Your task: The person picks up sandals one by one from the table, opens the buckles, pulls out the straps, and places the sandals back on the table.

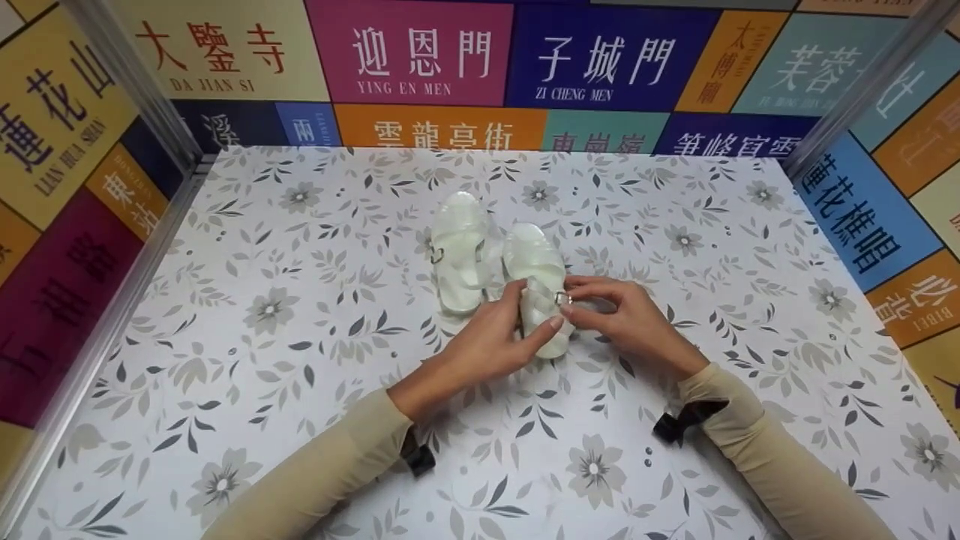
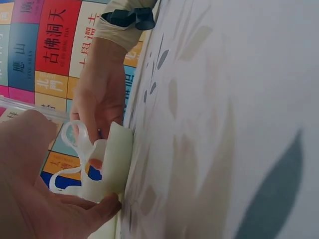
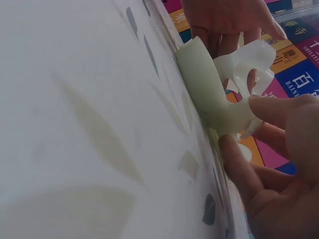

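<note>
Two pale, whitish-green sandals lie side by side on the table, toes pointing away from me. My left hand (image 1: pixel 484 341) grips the right-hand sandal (image 1: pixel 534 247) from its left side, thumb across the heel end. On that sandal's outer side, the fingertips of my right hand (image 1: pixel 637 315) pinch the ankle strap by its small metal buckle (image 1: pixel 562 298). In the right wrist view the sandal's thick heel (image 3: pixel 202 74) rests close on the table, its translucent strap (image 3: pixel 259 55) looping up between both hands. The other sandal (image 1: pixel 461 217) lies untouched at left, its strap standing up.
A white tabletop (image 1: pixel 300 465) with grey flowers and leaves spreads around the sandals. Colourful panels (image 1: pixel 420 52) with large characters stand along the back and both sides, joined by metal corner posts (image 1: pixel 127 75).
</note>
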The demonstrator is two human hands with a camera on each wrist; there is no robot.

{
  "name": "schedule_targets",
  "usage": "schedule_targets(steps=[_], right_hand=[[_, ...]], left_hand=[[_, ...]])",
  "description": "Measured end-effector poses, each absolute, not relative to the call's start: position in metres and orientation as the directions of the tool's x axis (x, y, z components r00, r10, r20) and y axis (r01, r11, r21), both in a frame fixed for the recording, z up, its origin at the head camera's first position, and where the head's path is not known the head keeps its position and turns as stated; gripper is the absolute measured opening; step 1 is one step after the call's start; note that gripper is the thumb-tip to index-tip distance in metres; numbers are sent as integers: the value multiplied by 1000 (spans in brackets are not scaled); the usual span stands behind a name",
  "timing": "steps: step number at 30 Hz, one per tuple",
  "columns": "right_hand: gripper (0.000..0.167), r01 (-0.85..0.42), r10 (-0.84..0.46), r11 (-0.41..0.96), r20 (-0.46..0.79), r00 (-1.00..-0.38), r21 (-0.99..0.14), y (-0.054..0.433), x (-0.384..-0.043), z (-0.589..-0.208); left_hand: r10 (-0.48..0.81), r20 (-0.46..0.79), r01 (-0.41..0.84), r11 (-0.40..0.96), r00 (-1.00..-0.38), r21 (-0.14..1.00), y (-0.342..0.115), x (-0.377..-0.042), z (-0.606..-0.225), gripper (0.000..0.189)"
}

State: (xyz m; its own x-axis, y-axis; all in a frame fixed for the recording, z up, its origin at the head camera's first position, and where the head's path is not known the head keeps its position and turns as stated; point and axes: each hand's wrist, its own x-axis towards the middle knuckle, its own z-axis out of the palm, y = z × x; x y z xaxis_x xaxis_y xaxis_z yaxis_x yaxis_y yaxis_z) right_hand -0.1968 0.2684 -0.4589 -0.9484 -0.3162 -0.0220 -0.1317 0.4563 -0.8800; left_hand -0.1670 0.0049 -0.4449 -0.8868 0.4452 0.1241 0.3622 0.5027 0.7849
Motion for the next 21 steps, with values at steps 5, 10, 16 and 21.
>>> schedule_targets(steps=[5, 10, 16, 21], right_hand=[[32, -150, -331, 523, -38, -943, -839, 264, -199, -448], [19, -187, -355, 554, -27, -935, -811, 262, -207, -445], [25, -143, -464, 420, -77, -882, -896, 274, -217, -464], [20, -128, -552, 296, -60, -832, -947, 287, -221, -471]], left_hand=[[433, 189, 428, 561, -881, 709, 12, -173, -434, 85], [488, 248, 522, 576, -837, 629, 27, -193, -423, 30], [562, 192, 534, 543, -804, 648, 32, -213, -426, 17], [617, 205, 561, 462, -760, 687, 26, -220, -434, 20]])
